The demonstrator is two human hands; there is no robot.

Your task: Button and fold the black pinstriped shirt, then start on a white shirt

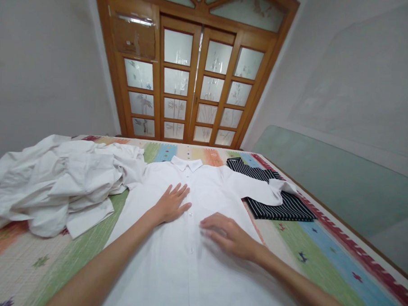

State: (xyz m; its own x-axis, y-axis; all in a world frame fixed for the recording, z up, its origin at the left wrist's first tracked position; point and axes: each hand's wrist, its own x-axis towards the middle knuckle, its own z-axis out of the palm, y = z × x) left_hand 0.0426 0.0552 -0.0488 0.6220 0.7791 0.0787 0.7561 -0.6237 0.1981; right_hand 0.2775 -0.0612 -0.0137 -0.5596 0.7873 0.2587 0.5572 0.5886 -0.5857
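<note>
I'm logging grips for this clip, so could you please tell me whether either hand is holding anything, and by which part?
Nothing is held. The left hand and right hand lie flat, palms down, on the chest of the white buttoned cotton shirt.

Both forearms are bare up to the bottom edge of the view; left hand and right hand seemingly wear no rings or watch.

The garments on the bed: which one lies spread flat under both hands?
The buttoned white shirt in the middle; the white pile is crumpled, the striped garment folded.
</note>
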